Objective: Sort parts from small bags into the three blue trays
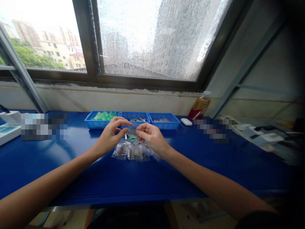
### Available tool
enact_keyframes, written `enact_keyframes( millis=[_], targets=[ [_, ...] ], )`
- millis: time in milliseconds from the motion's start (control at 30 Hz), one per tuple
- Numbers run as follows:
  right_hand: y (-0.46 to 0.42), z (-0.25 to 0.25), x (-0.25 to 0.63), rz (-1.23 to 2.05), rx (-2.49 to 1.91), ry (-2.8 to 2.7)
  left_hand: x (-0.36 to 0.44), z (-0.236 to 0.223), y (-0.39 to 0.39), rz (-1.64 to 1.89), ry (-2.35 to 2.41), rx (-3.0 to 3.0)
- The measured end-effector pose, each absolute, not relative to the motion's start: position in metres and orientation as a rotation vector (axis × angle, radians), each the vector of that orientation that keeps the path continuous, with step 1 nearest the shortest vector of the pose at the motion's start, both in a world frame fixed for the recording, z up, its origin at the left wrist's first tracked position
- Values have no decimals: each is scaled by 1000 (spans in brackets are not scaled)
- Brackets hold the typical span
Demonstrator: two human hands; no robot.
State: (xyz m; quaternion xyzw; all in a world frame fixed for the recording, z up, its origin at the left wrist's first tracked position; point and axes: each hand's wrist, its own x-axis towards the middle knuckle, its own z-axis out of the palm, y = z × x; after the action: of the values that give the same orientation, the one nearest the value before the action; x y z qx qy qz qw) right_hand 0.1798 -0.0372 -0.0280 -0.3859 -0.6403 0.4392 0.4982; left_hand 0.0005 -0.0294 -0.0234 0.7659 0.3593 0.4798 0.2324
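Note:
A small clear plastic bag is between my two hands above the middle of the table. My right hand is closed, thumb and fingers pinching the bag's right side. My left hand is at the bag's left edge, its thumb and index finger curved with a gap between the tips. Green pieces show just below the bag; whether they are inside it is unclear. Nearer to me, several filled clear bags lie in a loose pile, with small brownish parts inside.
Three blue bins stand in a row behind my hands: the left bin with green bags, the middle bin with small metallic parts, the right bin with small pieces. A bottle and white case stand right, near power strips.

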Motion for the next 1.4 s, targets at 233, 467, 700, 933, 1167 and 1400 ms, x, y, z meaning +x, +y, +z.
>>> enact_keyframes(
  millis=[233,467,700,933,1167,1400],
  targets=[
    [-41,-23,189,42,-791,-1849,6,-19,-33,918,944,1444],
    [-46,-29,184,182,-652,-1945,6,-18,-35,1121,886,1555],
    [-40,-24,184,544,-804,-1880,7,-23,-32,1185,931,1833],
    [5,3,264,-461,-1105,-1622,-23,-35,-4,930,1074,2627],
    [27,-12,283,-447,-1464,-1925,-35,-49,11,569,959,2861],
    [-12,-23,219,-176,-1047,-2273,-28,-41,8,643,1102,2723]
  ],
)
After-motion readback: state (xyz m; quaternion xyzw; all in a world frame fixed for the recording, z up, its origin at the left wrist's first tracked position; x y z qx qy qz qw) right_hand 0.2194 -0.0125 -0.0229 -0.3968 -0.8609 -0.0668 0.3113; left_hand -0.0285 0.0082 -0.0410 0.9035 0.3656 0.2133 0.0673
